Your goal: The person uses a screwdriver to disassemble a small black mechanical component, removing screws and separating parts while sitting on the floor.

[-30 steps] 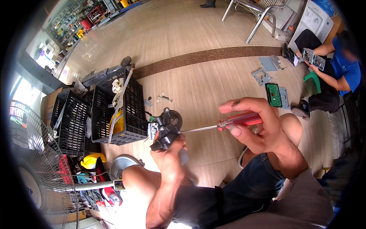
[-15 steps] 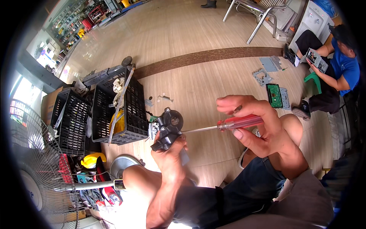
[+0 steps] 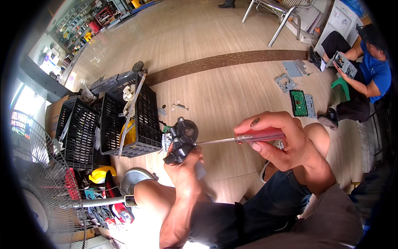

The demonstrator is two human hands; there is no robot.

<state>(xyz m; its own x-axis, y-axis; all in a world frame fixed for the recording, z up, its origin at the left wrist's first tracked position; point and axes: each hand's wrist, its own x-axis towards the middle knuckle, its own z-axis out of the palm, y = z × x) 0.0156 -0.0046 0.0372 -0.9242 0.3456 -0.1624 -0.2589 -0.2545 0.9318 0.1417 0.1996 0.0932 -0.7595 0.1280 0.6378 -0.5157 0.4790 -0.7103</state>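
Note:
My left hand (image 3: 184, 170) is closed around a black plastic motor housing (image 3: 180, 141) with a round end and screws along its edge. My right hand (image 3: 290, 145) grips a screwdriver (image 3: 261, 136) by its clear red handle, fingers along the top and thumb below. The thin metal shaft points left, and its tip meets the housing's right side near a screw. Which screw head the tip sits in is too small to tell. Part of the housing's underside is hidden by my left fingers.
Left stand black plastic crates (image 3: 130, 120) holding parts, with a fan (image 3: 41, 199) nearer me. A metal bowl (image 3: 134, 178) lies beside my knee. At right, a person in a blue shirt (image 3: 375, 70) holds a metal-cased unit near a green circuit board (image 3: 298, 103) and metal plates (image 3: 293, 69).
My right index finger, raised before, has come down onto the screwdriver's front end. The screwdriver has shifted very slightly left; my left hand and the housing stay nearly in place.

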